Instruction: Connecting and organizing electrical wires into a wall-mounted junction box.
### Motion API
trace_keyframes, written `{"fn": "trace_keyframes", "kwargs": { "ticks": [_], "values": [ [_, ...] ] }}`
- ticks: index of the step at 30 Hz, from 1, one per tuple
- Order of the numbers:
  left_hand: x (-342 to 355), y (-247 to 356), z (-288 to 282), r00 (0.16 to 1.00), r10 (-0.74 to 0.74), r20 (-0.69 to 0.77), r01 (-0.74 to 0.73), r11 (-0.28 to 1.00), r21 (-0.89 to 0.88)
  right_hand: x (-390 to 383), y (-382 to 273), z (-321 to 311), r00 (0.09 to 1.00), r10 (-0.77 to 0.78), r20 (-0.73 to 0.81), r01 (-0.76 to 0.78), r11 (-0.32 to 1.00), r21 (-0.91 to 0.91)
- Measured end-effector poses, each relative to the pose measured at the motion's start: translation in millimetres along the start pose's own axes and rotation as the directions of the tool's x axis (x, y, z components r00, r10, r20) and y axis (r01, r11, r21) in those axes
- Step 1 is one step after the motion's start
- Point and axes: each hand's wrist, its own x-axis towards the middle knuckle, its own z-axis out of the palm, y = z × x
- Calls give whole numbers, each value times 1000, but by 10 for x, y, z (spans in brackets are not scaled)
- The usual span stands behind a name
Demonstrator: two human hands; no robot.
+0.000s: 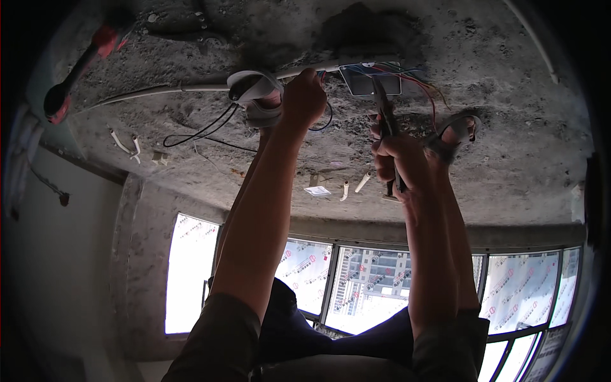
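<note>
Low over a rough concrete surface, my left hand [304,100] is closed at the end of a pale conduit [197,88], with blue and red wires [323,77] showing at its fingers. A blue wire also curves beside that hand. My right hand [402,159] grips dark-handled pliers [385,111], their jaws pointing at the rectangular junction box [363,84]. The jaws reach the box's near side; whether they pinch a wire I cannot tell. Red, blue and yellowish wires [420,81] run out of the box to the right.
My feet wear grey slippers [249,86], one on each side. A red-and-black long-handled tool [79,70] lies at far left. Black cable loops [200,135], short pipe pieces [363,183] and a small white card [318,190] lie about. Windows [372,286] fill the lower edge.
</note>
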Motion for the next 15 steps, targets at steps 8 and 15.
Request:
{"fn": "trace_keyframes", "kwargs": {
  "ticks": [8,15],
  "values": [
    [80,-14,13,999,46,-8,-46,999,-27,-129,-157,-71,997,44,69,-43,999,-10],
    [52,27,10,996,36,79,-41,998,54,-149,-182,-165,990,127,58,-126,992,-32]
  ]
}}
